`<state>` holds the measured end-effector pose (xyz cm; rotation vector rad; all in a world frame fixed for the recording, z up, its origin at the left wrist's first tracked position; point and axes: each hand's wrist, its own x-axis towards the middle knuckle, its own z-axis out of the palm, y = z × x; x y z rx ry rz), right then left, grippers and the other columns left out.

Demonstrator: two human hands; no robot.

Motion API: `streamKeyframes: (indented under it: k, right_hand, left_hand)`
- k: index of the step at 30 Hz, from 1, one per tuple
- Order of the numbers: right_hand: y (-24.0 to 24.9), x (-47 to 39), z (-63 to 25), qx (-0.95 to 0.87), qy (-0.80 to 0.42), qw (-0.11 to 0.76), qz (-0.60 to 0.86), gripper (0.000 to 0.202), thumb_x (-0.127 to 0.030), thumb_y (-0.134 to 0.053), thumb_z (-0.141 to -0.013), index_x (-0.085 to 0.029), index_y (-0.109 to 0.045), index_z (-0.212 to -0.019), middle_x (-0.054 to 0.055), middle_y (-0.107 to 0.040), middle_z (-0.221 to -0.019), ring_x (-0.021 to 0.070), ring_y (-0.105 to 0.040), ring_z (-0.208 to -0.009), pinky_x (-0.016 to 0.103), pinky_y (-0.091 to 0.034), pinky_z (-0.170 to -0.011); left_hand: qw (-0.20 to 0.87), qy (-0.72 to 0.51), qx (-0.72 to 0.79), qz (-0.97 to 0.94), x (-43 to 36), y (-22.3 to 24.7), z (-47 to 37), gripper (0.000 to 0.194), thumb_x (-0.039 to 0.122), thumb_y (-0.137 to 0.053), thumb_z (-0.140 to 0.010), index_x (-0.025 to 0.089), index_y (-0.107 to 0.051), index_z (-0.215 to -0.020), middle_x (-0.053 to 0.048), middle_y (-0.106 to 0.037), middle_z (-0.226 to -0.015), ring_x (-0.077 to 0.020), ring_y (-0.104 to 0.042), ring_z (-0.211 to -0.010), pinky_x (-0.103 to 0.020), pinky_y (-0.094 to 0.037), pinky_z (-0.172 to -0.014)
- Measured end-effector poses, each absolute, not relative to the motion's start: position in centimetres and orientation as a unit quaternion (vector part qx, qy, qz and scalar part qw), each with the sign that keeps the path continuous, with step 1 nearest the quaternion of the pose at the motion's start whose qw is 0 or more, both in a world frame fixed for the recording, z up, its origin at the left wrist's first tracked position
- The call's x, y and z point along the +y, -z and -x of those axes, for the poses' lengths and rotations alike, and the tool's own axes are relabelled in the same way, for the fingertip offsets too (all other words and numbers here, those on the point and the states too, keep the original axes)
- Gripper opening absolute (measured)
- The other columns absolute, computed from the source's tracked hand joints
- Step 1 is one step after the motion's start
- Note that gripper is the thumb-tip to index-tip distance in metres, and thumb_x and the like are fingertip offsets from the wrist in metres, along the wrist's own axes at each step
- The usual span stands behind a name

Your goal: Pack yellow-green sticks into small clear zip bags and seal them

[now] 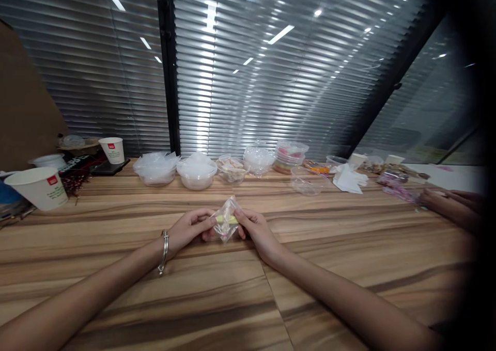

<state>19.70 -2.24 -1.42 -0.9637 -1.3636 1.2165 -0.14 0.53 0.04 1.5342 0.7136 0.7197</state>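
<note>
Between my two hands, just above the wooden table (186, 309), is a small clear plastic bag (226, 231) with a yellow band or strip across it and something pale inside that I cannot make out. My left hand (192, 229) pinches the bag's left side between thumb and fingers; a silver bracelet (165, 253) circles that wrist. On the opposite side my right hand (256, 231) grips the bag's right edge, thumb on top. The fingers behind the bag are partly hidden.
Plastic bowls (197, 173) and a stack of round containers (290, 155) line the back, beside an open clear container (306, 180) and white tissues (349, 179). Paper cups (39, 188) stand left. At right, another person's hands (445, 204) work near purple packets (399, 188).
</note>
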Motion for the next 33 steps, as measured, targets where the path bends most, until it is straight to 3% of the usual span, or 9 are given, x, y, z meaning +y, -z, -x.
streamKeyframes:
  k: [5,14,20,25,33]
  right_hand:
    - [1.6,-1.9,-20.0,-0.566,-0.499,0.511,0.411,0.040,-0.049,-0.052,-0.083,-0.016,-0.052,-0.060,-0.002,-0.048,-0.052,0.0098,-0.039,-0.050,0.024,-0.027,-0.051]
    - [1.6,-2.0,-19.9,-0.578,-0.492,0.502,0.415,0.039,-0.048,-0.052,-0.083,-0.015,-0.056,-0.062,0.000,-0.053,-0.056,0.0110,-0.043,-0.053,0.024,-0.031,-0.054]
    - [1.7,-1.9,-19.9,-0.588,-0.504,0.483,0.409,0.030,-0.045,-0.057,-0.080,-0.015,-0.061,-0.081,0.004,-0.062,-0.075,0.0127,-0.051,-0.064,0.023,-0.037,-0.058]
    - [2.4,-2.0,-20.0,-0.661,-0.417,0.452,0.431,0.030,-0.044,-0.051,-0.084,-0.015,-0.058,-0.076,0.002,-0.059,-0.070,0.0130,-0.052,-0.066,0.024,-0.039,-0.062]
    - [1.9,-2.7,-19.8,-0.707,-0.327,0.421,0.465,0.029,-0.041,-0.048,-0.087,-0.017,-0.049,-0.071,-0.003,-0.048,-0.060,0.0101,-0.042,-0.056,0.022,-0.031,-0.054]
  left_hand:
    - [0.582,-0.370,0.324,-0.648,1.1,0.3,0.4,0.028,0.034,-0.060,-0.079,0.013,-0.057,-0.097,-0.003,-0.060,-0.076,-0.0102,-0.052,-0.063,-0.024,-0.042,-0.063]
    - [0.596,-0.378,0.312,-0.636,1.5,0.9,0.6,0.022,0.030,-0.060,-0.079,0.013,-0.057,-0.092,-0.004,-0.061,-0.076,-0.0107,-0.054,-0.065,-0.023,-0.041,-0.064]
    - [0.611,-0.442,0.345,-0.559,2.0,1.2,0.5,0.017,0.027,-0.060,-0.078,0.013,-0.057,-0.087,0.000,-0.054,-0.070,-0.0091,-0.051,-0.064,-0.021,-0.042,-0.062]
    - [0.622,-0.450,0.349,-0.538,2.0,1.0,0.4,0.018,0.028,-0.059,-0.077,0.014,-0.056,-0.087,0.002,-0.051,-0.068,-0.0088,-0.051,-0.061,-0.022,-0.045,-0.061]
    - [0.597,-0.440,0.316,-0.592,1.6,0.8,0.4,0.024,0.024,-0.064,-0.074,0.016,-0.053,-0.094,0.000,-0.058,-0.078,-0.0105,-0.055,-0.066,-0.021,-0.044,-0.061]
